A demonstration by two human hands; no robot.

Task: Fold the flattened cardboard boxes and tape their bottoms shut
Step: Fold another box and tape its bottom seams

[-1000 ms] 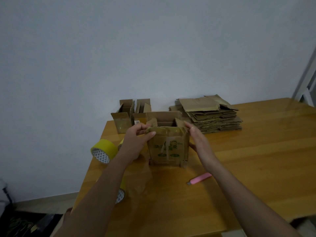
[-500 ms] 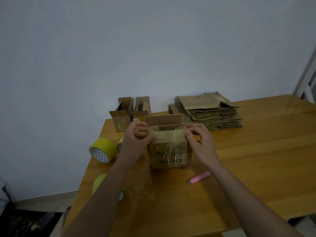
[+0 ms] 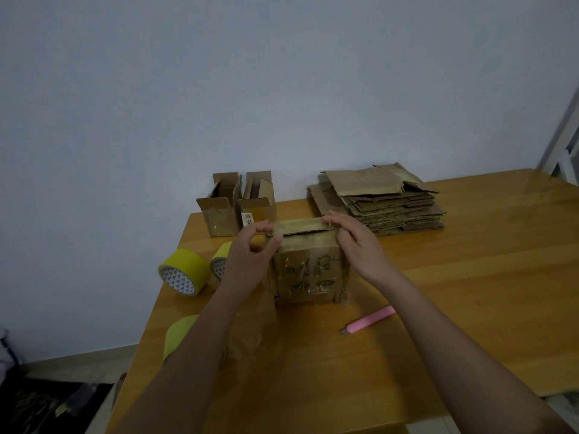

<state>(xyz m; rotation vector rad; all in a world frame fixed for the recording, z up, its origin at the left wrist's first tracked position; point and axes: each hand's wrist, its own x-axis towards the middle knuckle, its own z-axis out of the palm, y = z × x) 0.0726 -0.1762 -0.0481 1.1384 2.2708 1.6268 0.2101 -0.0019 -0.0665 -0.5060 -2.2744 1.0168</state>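
From the head camera, a small cardboard box [image 3: 310, 270] stands on the wooden table [image 3: 470, 292] near its left end, green print and glossy tape on the side facing the person. Its top flaps are folded over, the far flap [image 3: 300, 226] lying almost flat across the opening, so nothing inside the box can be seen. The left hand [image 3: 250, 258] is at the box's upper left corner, thumb and forefinger curled together and pinching the end of that flap. The right hand [image 3: 357, 242] lies over the upper right corner, its fingers bent down on the flap's other end and gripping it. Behind the box, by the wall, two more folded boxes [image 3: 235, 211] stand upright side by side with their top flaps raised (their insides show only bare cardboard). To the right of them sits a stack of flattened boxes [image 3: 388, 202], well apart from the hands. Two yellow tape rolls [image 3: 185, 272] lie on their sides just left of the left hand, and a third roll [image 3: 178, 336] is partly hidden under the left forearm. A pink box cutter [image 3: 368, 319] lies on the table in front of the box, near the right forearm.
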